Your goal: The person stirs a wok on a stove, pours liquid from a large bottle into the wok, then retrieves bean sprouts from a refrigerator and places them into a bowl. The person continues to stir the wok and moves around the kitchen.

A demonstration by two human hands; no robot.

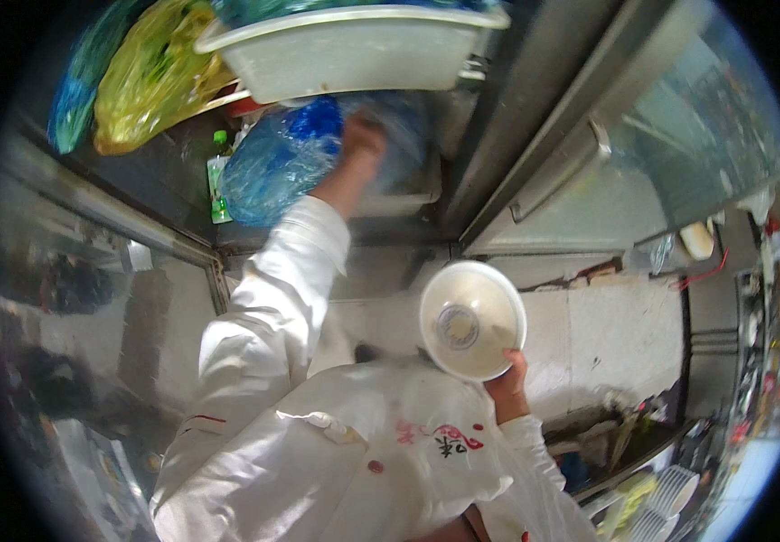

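My left hand [365, 137] reaches far forward into an open cabinet, its fingers curled and somewhat blurred. It grips thin plastic at the edge of a large blue plastic bag [272, 167]; what the bag contains is hard to make out. Nearer to me, my right hand [509, 379] pinches the rim of a round white bowl [489, 312]. The bowl is tilted so that its inside shows, with a round printed mark at the bottom. My right thumb lies over the rim and the other fingers are hidden behind it.
Above the blue bag stands a white plastic bin [345, 68]. A yellow plastic bag [150, 77] and a green-capped bottle [219, 176] are at its left. A glass door with a handle [557, 172] hangs open on the right. Stacked white containers [670, 492] stand at the lower right.
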